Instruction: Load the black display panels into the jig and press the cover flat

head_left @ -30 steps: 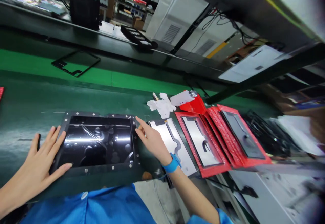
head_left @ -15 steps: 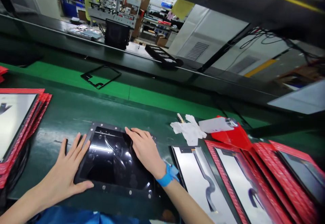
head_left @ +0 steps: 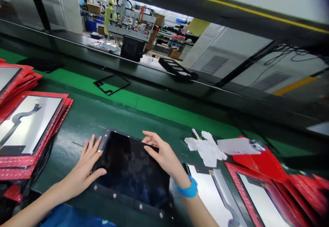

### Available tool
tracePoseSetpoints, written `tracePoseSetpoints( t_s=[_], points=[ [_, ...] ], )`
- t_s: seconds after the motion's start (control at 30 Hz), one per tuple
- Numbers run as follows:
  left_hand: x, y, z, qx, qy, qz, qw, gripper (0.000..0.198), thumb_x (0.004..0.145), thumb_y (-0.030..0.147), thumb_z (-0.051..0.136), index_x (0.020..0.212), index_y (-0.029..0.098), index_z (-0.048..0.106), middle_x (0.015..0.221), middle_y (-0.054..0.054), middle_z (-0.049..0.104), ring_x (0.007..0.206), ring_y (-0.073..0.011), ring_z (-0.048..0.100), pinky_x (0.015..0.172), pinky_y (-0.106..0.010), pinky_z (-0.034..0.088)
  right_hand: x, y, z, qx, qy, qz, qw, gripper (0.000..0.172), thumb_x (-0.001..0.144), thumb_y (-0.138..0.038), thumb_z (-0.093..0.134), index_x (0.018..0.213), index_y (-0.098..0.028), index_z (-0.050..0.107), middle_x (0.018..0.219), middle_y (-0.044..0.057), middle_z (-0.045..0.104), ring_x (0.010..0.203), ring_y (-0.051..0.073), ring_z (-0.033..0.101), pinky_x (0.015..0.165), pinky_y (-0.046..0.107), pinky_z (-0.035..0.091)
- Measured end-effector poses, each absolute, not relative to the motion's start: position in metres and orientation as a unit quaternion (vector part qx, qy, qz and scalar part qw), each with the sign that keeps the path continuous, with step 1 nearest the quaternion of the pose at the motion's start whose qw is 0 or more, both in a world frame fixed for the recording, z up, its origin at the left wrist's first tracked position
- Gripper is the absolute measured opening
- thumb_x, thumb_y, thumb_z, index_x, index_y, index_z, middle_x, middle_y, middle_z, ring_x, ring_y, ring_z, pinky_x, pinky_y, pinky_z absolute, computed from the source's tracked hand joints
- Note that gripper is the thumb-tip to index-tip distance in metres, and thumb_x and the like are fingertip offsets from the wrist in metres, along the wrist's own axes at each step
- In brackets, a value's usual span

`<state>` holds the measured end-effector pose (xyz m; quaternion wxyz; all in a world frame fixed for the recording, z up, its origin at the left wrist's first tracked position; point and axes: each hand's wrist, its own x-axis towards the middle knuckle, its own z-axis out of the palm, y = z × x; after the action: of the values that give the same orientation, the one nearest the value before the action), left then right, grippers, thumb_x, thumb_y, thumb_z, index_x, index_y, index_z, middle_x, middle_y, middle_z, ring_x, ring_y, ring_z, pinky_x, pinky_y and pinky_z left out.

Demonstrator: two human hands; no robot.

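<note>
At the bench (head_left: 84, 117), clock positions are taken from the panel. Red sleeves (head_left: 17, 172) lie at ten o'clock. The left hand (head_left: 86, 168) rests, fingers spread, on the nine o'clock edge. The panel (head_left: 136, 179) lies flat. The right hand (head_left: 163, 153) is at its one o'clock edge, fingers half curled; I cannot tell whether they pinch anything. A screen (head_left: 205, 189) lies at three o'clock. The step appears to be edge work; the next move calls for a steady left hand.
</note>
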<state>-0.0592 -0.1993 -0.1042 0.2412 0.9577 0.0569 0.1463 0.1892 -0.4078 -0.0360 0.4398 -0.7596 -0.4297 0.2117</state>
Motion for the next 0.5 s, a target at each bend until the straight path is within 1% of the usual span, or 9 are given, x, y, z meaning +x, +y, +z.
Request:
tracePoseSetpoints(
  t_s=[0.07,0.17,0.27,0.3,0.33,0.37,0.43,0.47,0.5],
  points=[
    [-0.056,-0.202,-0.105,0.945,0.063,0.171,0.273,0.059,0.100,0.036,0.046,0.153,0.033,0.020,0.165,-0.011,0.011,0.152,-0.0324,0.002,0.117,-0.063,0.024,0.191,-0.408,-0.033,-0.762,-0.425,0.221,0.437,0.041,0.091,-0.027,0.054,0.131,-0.025,0.050,0.109,0.006,0.067,0.084,0.016,0.064,0.089,0.039,0.052],
    [-0.054,-0.207,-0.105,0.931,0.065,0.183,0.309,0.057,0.100,0.033,0.047,0.150,0.032,0.021,0.165,-0.011,0.010,0.152,-0.0318,0.000,0.117,-0.065,0.022,0.192,-0.408,-0.032,-0.765,-0.424,0.231,0.427,0.038,0.091,-0.032,0.056,0.128,-0.025,0.053,0.106,0.006,0.068,0.087,0.018,0.065,0.087,0.038,0.052],
    [-0.055,-0.217,-0.102,0.915,0.091,0.180,0.350,0.046,0.099,0.035,0.048,0.142,0.030,0.034,0.165,-0.010,0.015,0.153,-0.0319,-0.002,0.118,-0.065,0.017,0.194,-0.407,-0.025,-0.769,-0.425,0.233,0.416,0.033,0.091,-0.037,0.056,0.122,-0.025,0.059,0.096,0.004,0.068,0.087,0.019,0.066,0.082,0.035,0.052],
    [-0.054,-0.222,-0.098,0.901,0.111,0.187,0.376,0.044,0.098,0.036,0.049,0.139,0.029,0.037,0.164,-0.010,0.020,0.153,-0.0320,0.002,0.119,-0.064,0.017,0.195,-0.407,-0.021,-0.769,-0.425,0.235,0.416,0.033,0.091,-0.038,0.056,0.121,-0.025,0.060,0.095,0.004,0.068,0.086,0.019,0.066,0.080,0.034,0.052],
    [-0.052,-0.227,-0.092,0.880,0.134,0.193,0.413,0.041,0.098,0.037,0.049,0.137,0.029,0.039,0.161,-0.011,0.028,0.152,-0.0319,0.011,0.119,-0.062,0.020,0.197,-0.407,-0.015,-0.766,-0.426,0.236,0.420,0.033,0.092,-0.039,0.056,0.120,-0.024,0.060,0.095,0.004,0.068,0.085,0.019,0.066,0.079,0.033,0.053],
    [-0.047,-0.232,-0.085,0.852,0.156,0.198,0.460,0.038,0.098,0.038,0.048,0.134,0.029,0.042,0.154,-0.011,0.039,0.149,-0.0315,0.025,0.118,-0.058,0.027,0.200,-0.408,-0.009,-0.764,-0.426,0.232,0.425,0.034,0.092,-0.041,0.056,0.121,-0.024,0.060,0.095,0.005,0.068,0.086,0.019,0.066,0.079,0.033,0.053],
    [-0.027,-0.237,-0.068,0.773,0.174,0.208,0.573,0.029,0.098,0.040,0.048,0.125,0.028,0.049,0.131,-0.010,0.058,0.129,-0.0279,0.050,0.110,-0.049,0.040,0.207,-0.409,0.006,-0.771,-0.424,0.189,0.435,0.036,0.093,-0.043,0.056,0.123,-0.025,0.058,0.099,0.006,0.069,0.090,0.021,0.067,0.082,0.035,0.053],
    [-0.012,-0.236,-0.059,0.735,0.169,0.212,0.621,0.024,0.098,0.040,0.049,0.117,0.027,0.052,0.119,-0.008,0.062,0.118,-0.0251,0.056,0.104,-0.044,0.044,0.210,-0.411,0.013,-0.782,-0.422,0.142,0.435,0.037,0.094,-0.044,0.054,0.125,-0.025,0.057,0.104,0.006,0.069,0.095,0.022,0.066,0.086,0.037,0.052],
    [0.008,-0.232,-0.050,0.701,0.157,0.218,0.661,0.019,0.097,0.040,0.051,0.109,0.025,0.055,0.109,-0.006,0.063,0.110,-0.0227,0.058,0.100,-0.040,0.046,0.213,-0.414,0.020,-0.797,-0.421,0.078,0.427,0.037,0.095,-0.044,0.053,0.127,-0.026,0.056,0.110,0.007,0.069,0.102,0.023,0.065,0.092,0.040,0.050]
  ],
)
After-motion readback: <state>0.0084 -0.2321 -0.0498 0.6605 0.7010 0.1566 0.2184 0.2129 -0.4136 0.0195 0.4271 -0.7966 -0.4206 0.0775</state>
